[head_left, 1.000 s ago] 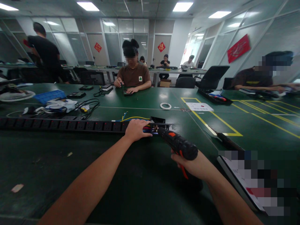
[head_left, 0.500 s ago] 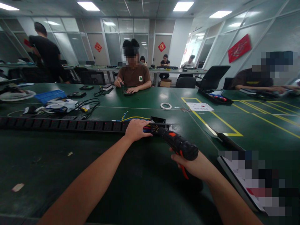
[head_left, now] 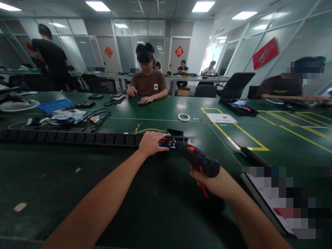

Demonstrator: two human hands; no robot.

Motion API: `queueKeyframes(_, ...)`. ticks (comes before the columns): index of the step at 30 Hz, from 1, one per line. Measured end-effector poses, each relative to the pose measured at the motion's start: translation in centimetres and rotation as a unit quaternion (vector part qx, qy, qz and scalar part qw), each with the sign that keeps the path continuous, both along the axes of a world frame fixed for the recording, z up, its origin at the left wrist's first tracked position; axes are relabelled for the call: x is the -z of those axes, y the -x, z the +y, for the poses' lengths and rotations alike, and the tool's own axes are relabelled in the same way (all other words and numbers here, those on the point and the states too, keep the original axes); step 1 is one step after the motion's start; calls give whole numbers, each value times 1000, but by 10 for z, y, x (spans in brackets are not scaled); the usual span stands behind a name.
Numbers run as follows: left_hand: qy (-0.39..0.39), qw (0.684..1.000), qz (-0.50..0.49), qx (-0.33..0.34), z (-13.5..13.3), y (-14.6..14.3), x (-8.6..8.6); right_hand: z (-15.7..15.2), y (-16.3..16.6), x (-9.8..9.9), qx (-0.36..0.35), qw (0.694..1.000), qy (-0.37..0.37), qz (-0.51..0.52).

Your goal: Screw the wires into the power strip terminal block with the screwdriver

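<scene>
Left hand [head_left: 151, 143] clasps the long black plastic socket strip [head_left: 90, 139] near its open right end, on the green tabletop [head_left: 155, 207]. Right hand [head_left: 211, 181] grips a black-and-orange pistol-shaped power driver [head_left: 199, 159], nose at the opening. Risk: if the strip twists, driver may slip into exposed coloured wires [head_left: 162, 141].

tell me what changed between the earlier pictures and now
Very little: the spot at the nose of the power drill, dim half a second ago, is bright again, as in the earliest picture. Nothing was taken hold of or let go. The left hand stays on the socket strip, the right hand on the power drill.
</scene>
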State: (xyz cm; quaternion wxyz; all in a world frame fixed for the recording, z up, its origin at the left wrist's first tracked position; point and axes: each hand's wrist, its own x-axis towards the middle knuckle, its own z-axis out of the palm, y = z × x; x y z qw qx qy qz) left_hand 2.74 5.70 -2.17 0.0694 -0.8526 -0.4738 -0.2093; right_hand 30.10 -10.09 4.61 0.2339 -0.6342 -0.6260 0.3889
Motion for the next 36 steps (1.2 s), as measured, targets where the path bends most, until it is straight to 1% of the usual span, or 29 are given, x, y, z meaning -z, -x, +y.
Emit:
queueKeyframes(10,4,1000,-5,3,0,0,-1,0,1,1,8,1000,5,12)
queueKeyframes(15,4,1000,-6,2,0,0,0,1,0,3,1,1000,-2,21)
queueKeyframes(24,0,1000,-1,2,1,1,2,1,0,1,-4,1000,-4,1)
queueKeyframes(29,0,1000,1,1,2,1,2,1,0,2,-5,1000,-8,7)
queueKeyframes(36,9,1000,-3,5,1,1,0,0,2,0,8,1000,-5,6)
